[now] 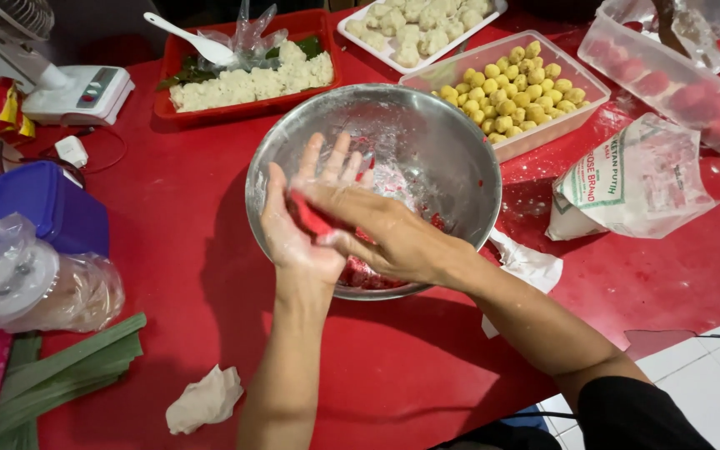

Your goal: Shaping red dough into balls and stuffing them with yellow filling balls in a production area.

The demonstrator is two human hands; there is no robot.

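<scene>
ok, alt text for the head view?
Two floury hands, left hand and right hand, press a piece of red dough between them over a steel bowl on a red table, with trays of yellow balls behind.

red dough piece (314, 218) | flattened | pressed between palms | above steel bowl (452, 142)

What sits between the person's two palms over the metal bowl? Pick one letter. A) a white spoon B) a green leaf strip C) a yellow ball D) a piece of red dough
D: a piece of red dough shows between the left hand and the right hand, pressed together above the steel bowl; the yellow balls lie in their clear tub.
</scene>
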